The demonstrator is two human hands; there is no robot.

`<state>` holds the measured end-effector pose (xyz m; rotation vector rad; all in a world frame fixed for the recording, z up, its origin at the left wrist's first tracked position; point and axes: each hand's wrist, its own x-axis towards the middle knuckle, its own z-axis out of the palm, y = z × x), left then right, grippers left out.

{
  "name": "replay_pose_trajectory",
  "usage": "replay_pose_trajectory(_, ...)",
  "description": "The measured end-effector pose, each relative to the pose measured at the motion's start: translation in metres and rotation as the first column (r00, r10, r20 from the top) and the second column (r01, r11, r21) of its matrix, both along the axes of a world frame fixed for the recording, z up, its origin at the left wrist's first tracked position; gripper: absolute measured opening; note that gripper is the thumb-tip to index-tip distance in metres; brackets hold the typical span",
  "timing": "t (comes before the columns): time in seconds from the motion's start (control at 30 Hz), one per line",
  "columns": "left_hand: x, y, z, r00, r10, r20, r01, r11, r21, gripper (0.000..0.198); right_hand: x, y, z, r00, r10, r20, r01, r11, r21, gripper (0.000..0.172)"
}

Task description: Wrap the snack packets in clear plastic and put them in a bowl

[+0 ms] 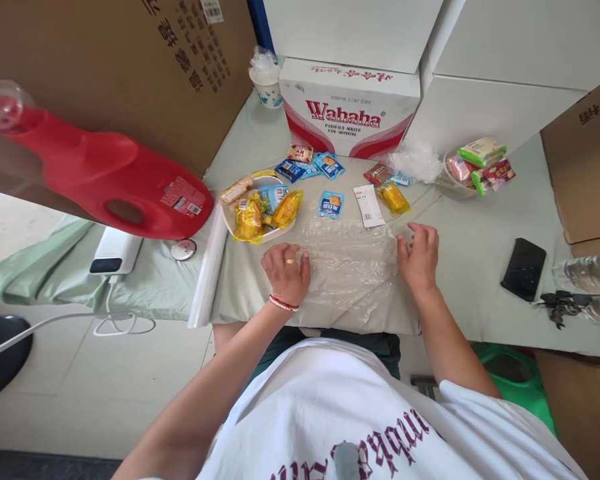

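A sheet of clear plastic wrap [350,267] lies crinkled on the cloth-covered table in front of me. My left hand [286,272], with a ring and a red-and-white bracelet, rests at its left edge, fingers bent and thumb apart. At the opposite edge is my right hand [420,259], its thumb touching or close to the wrap and its fingers loosely curved. Just beyond the wrap are a small blue snack packet [331,205], a white packet [369,206] and a yellow-wrapped snack [393,197]. A white basket [280,233] of packaged snacks stands near my left hand.
A roll of plastic wrap [207,267], a red jug [125,180] and a white power bank [115,250] are at left. A Wahaha carton [350,110] stands behind. To the right are a second snack basket [463,189], a black phone [524,269], keys [563,303] and bottles [587,273].
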<state>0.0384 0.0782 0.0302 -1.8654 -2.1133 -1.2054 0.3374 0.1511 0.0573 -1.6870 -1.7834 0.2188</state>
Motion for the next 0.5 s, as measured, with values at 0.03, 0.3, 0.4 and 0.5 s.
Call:
replay_pose_trajectory(0.03, 0.002, -0.002, 0.002, 0.995, -0.085, -0.056, 0.083, 0.996, -0.034, 0.024, -0.007, -0.01, 0.005, 0.997, 0.068, 0.043, -0.07, 0.997, 0.041, 0.049)
replay_pose_trajectory(0.3, -0.012, 0.011, -0.005, 0.9, -0.419, -0.117, 0.328, 0.831, -0.45, 0.059, -0.029, -0.106, -0.015, 0.558, 0.812, 0.169, -0.742, 0.58, -0.338, 0.062)
replay_pose_trajectory(0.4, -0.028, 0.01, -0.01, 0.872, -0.475, -0.115, 0.354, 0.777, -0.521, 0.063, 0.0, -0.12, -0.016, 0.544, 0.831, 0.117, -0.742, 0.541, -0.397, 0.058)
replay_pose_trajectory(0.5, -0.04, 0.003, -0.01, 0.824, -0.551, -0.133, 0.411, 0.741, -0.531, 0.064, 0.028, -0.112, -0.002, 0.522, 0.852, -0.023, -0.782, 0.468, -0.412, 0.049)
